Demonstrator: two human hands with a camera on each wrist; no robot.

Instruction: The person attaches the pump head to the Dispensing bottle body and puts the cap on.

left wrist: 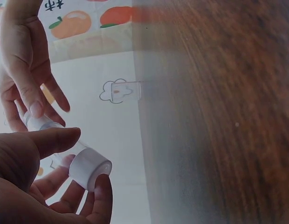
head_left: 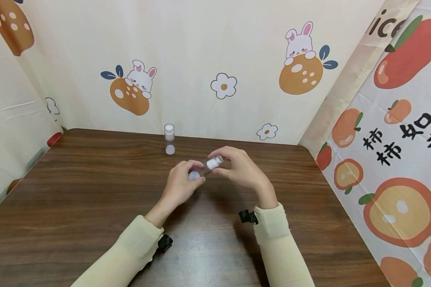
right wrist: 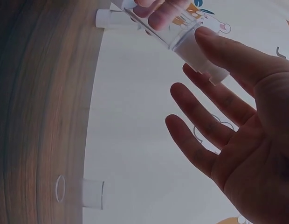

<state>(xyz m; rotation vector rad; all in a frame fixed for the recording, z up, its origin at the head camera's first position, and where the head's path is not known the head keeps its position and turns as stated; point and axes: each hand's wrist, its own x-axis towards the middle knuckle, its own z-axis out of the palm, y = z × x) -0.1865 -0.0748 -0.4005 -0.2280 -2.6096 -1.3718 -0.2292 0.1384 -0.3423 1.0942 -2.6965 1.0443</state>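
Note:
My left hand [head_left: 182, 181] grips a small clear bottle [head_left: 205, 170] by its lower end, around the white base. The bottle is tilted, its white pump top [right wrist: 196, 53] pointing up and right. From the right, my right hand [head_left: 242, 167] has its thumb and index finger at the white collar, one on each side, while its other fingers [right wrist: 200, 116] spread loosely apart in the right wrist view. A small clear cap [right wrist: 94, 193] stands on the table in that view; it does not show in the head view.
A second small bottle [head_left: 170, 139] with a clear cap and white base stands upright near the table's back edge. The dark wooden table [head_left: 75, 191] meets a printed curtain [head_left: 186, 79] behind and more printed cloth [head_left: 391, 179] on the right.

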